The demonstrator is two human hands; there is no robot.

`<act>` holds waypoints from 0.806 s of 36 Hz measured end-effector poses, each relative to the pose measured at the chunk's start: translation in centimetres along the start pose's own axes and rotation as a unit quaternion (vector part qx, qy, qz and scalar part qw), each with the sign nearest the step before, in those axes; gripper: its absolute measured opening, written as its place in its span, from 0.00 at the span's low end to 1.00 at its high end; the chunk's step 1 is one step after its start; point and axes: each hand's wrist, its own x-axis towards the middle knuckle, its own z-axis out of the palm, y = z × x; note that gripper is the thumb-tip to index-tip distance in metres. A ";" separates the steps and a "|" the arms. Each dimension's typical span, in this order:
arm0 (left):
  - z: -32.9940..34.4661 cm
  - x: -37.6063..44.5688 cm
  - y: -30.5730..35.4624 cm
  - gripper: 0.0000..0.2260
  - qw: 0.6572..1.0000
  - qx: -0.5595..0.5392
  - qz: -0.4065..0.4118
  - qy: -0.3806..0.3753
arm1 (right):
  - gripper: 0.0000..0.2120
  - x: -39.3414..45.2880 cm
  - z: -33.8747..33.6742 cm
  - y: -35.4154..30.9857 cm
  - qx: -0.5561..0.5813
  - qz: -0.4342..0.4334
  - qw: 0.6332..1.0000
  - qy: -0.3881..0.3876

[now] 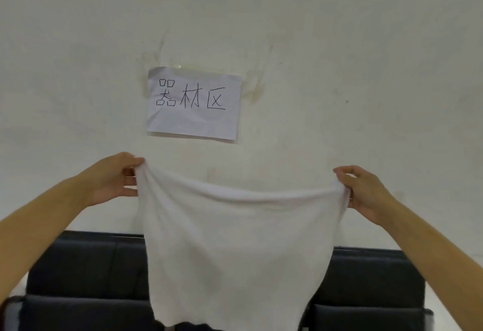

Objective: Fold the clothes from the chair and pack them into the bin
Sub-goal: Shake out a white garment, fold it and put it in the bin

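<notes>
A white cloth (235, 247) hangs spread out in the air in front of me, its top edge sagging in the middle. My left hand (112, 181) pinches its upper left corner. At the upper right corner, my right hand (366, 194) grips the fabric between thumb and fingers. The cloth's bottom edge hangs down over the dark chair (86, 273) and hides the chair's middle. No bin is in view.
The black padded chair back runs along the bottom of the view, against a pale stained wall (339, 69). A white paper sign (193, 103) with handwritten characters is taped to the wall above the cloth.
</notes>
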 end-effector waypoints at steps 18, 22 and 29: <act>2.1 -2.8 -1.2 0.03 0.982 -0.151 0.007 0.114 | 0.05 -2.4 -0.8 0.2 -0.005 0.026 0.996 0.090; 1.9 -3.4 -1.5 0.02 0.978 -0.168 -0.017 0.120 | 0.06 -2.8 0.1 0.3 0.032 0.016 0.992 0.123; 1.4 -3.3 -0.6 0.12 0.985 -0.157 0.010 0.068 | 0.10 -3.1 0.5 -0.8 0.109 0.015 0.994 0.019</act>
